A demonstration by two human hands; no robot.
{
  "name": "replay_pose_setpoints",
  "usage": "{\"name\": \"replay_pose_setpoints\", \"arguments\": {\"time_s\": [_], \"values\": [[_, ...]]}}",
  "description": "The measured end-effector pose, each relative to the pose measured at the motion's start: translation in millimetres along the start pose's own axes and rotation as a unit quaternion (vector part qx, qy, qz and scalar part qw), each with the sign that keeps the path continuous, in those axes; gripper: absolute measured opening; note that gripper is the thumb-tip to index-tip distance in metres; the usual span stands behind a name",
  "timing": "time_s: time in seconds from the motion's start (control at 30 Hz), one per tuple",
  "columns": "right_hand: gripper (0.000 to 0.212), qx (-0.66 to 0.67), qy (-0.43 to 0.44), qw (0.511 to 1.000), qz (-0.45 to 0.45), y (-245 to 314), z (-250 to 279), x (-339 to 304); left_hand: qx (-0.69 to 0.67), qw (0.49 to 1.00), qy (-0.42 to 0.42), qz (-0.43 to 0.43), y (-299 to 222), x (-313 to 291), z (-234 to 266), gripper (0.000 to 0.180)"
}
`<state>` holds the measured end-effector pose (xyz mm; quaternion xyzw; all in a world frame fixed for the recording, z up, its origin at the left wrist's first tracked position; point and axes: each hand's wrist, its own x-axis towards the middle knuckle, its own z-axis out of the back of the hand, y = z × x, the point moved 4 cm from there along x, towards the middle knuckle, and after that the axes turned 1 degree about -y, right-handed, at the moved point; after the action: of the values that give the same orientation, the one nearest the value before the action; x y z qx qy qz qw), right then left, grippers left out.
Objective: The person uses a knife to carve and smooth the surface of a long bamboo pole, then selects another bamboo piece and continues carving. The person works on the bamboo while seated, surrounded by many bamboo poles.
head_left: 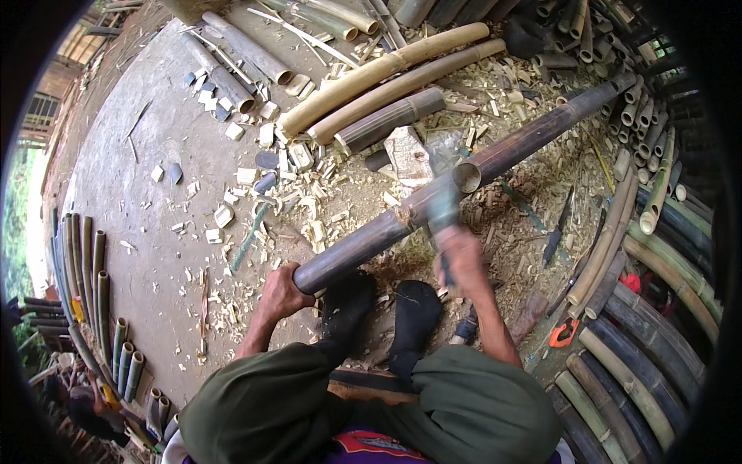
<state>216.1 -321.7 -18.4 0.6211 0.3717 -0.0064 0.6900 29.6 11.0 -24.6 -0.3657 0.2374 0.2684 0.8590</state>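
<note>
My left hand (283,294) is closed around the near end of a dark bamboo pole (352,251), which slants up and right across the floor. Its open cut end faces up near the middle. My right hand (461,259) is closed around the handle of a chopping tool (444,201), smeared by motion and crossing over the pole's far part; its exact kind cannot be made out. Just behind lies a pale, chipped wooden block (408,156). A second dark bamboo pole (549,131) continues from beyond the cut end toward the upper right.
Wood chips (309,166) litter the floor. Thick curved bamboo lengths (386,73) lie beyond the block. More bamboo is stacked along the right (641,371) and left (93,271). An orange-handled saw (564,332) lies at right. My dark-covered feet (417,313) are below the pole. Another person (89,406) is at lower left.
</note>
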Motion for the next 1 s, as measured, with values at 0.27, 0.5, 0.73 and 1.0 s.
{"name": "replay_pose_setpoints", "arguments": {"time_s": [0.27,0.5,0.73,1.0], "values": [[0.035,0.104,-0.060,0.992,0.048,2.4,-9.9,26.8,0.029,0.999,-0.043,0.002,0.2,7.6,44.9,0.054],[0.041,0.105,0.012,0.994,0.003,22.4,-1.6,17.9,0.013,0.999,-0.050,-0.006,10.6,3.0,31.0,0.056],[0.043,-0.052,0.109,0.990,-0.073,19.8,-11.6,6.2,0.016,0.997,-0.077,0.003,1.8,-6.2,19.4,0.052],[0.041,-0.081,0.112,0.986,-0.096,15.6,-8.1,-2.8,0.046,0.989,-0.140,-0.025,-0.7,-8.5,-6.2,0.054]]}}
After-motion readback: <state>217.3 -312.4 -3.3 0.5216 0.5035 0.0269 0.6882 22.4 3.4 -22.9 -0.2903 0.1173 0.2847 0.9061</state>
